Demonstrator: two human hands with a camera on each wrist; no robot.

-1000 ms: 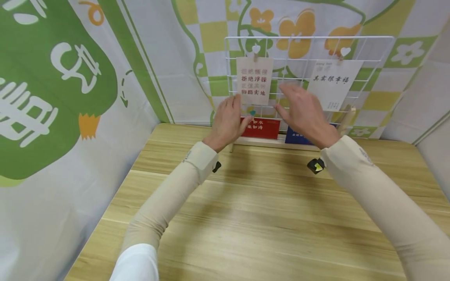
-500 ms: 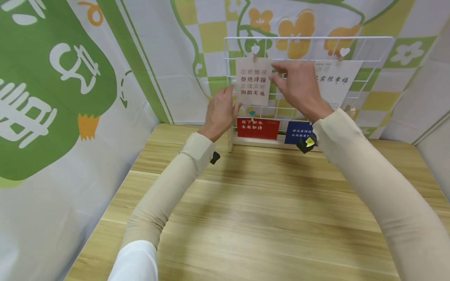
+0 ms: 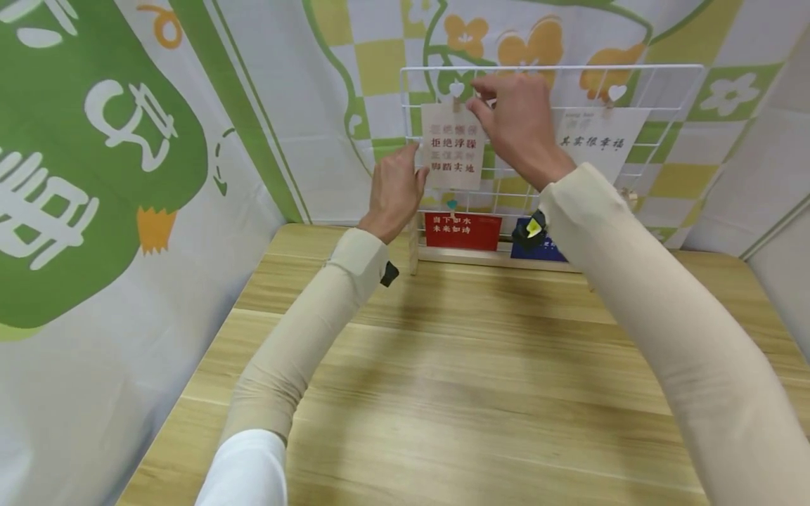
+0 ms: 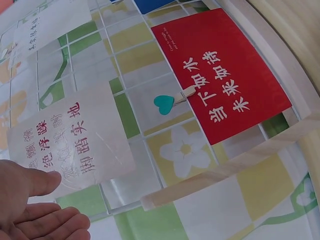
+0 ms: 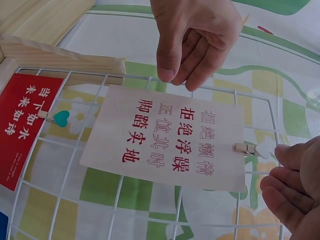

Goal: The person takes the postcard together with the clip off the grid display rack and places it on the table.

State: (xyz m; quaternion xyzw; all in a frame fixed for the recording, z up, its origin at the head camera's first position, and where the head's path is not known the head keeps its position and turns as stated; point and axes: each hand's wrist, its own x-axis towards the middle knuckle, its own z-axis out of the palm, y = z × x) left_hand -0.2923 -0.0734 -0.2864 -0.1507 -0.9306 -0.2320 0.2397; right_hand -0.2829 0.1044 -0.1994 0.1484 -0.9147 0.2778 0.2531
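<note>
A pale card [image 3: 452, 165] with red lettering hangs on a white wire grid [image 3: 531, 191]. A wooden clip with a white heart [image 5: 257, 150] holds the card's top edge. My left hand [image 3: 394, 188] is beside the card at the grid's left edge, thumb and fingers apart; whether it touches the wire I cannot tell. My right hand [image 3: 520, 121] is by the card's upper right, near the heart clip, with its thumb and fingers bent and nothing between them. In the right wrist view, the right hand [image 5: 295, 185] is just apart from the clip.
A red card [image 3: 463, 232] with a teal heart clip [image 4: 167, 103] and a blue card [image 3: 538, 246] hang lower on the grid. At upper right hangs a white card [image 3: 604, 144]. The grid stands on a wooden base [image 3: 462, 258] at the back of the wooden table [image 3: 443, 393].
My right hand has risen and moved left, from between the cards to near the heart clip. My left hand has shifted slightly up and left from the pale card's lower corner.
</note>
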